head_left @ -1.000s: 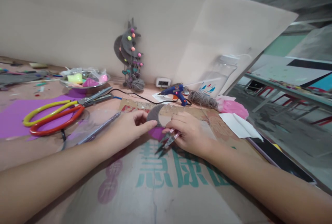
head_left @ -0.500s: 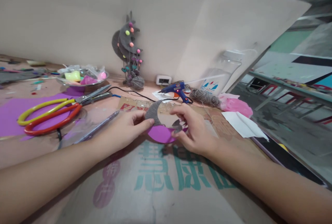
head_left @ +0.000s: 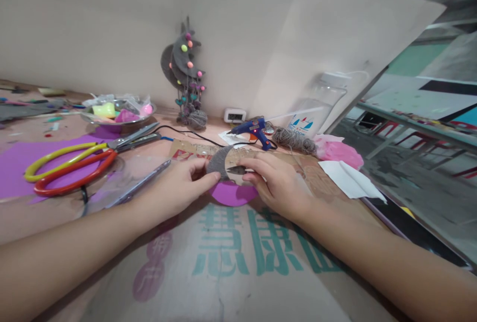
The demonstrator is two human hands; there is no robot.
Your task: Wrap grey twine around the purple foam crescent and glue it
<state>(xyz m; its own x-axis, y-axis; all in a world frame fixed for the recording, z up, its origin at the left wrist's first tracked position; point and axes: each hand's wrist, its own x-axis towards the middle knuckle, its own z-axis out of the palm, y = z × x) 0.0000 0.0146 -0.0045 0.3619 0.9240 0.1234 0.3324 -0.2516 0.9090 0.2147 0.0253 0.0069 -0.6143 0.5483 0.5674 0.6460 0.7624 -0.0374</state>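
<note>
My left hand [head_left: 188,180] is closed on the outer left side of a grey crescent moon [head_left: 219,162], its thumb laid on the front surface. The moon is tilted, with its hollow facing right. Between the thumb and fingers of my right hand [head_left: 278,183] is a small dark grey pointed piece [head_left: 235,169], its tip directed left into the moon's hollow. Its other end is hidden by the fingers. Just below the moon, a rounded purple piece [head_left: 234,195] shows; I cannot tell whether it touches the moon.
A printed cardboard sheet [head_left: 208,292] lies beneath my hands. Big scissors [head_left: 74,163] and a pen [head_left: 139,183] are on the left. Behind stand a blue glue gun [head_left: 249,127], grey yarn [head_left: 294,140], a metal bowl [head_left: 119,119] and a hanging moon ornament [head_left: 182,63].
My right hand has turned and brought the small grey piece leftward into the moon's hollow. My left hand and the moon have barely shifted.
</note>
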